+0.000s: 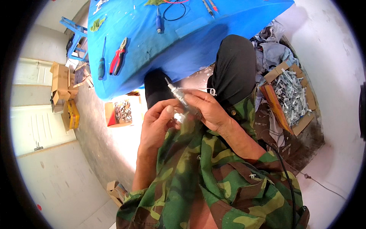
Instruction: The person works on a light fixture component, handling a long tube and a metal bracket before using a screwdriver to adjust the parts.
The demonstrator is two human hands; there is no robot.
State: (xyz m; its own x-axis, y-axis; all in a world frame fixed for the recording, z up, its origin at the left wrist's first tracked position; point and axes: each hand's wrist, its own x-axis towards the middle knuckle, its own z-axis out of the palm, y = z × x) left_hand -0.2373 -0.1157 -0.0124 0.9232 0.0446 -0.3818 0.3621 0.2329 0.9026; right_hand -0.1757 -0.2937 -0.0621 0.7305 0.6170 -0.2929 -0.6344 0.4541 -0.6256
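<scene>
My right hand (207,108) pinches a slim silvery piece (177,92) with a thin pointed tip, held slanting up to the left above my lap. Its exact kind is hard to make out. Closed beside it, my left hand (157,121) has a small shiny white piece (179,116) between thumb and fingers. The two hands nearly meet, and slight blur hides where the pieces touch, if they do.
Ahead is a table with a blue cover (141,57), bearing red-handled pliers (118,57), a teal screwdriver (101,63), a blue screwdriver (158,23) and a black cable (167,17). A carton of silvery strips (288,95) stands right; a box of small parts (124,111) sits left.
</scene>
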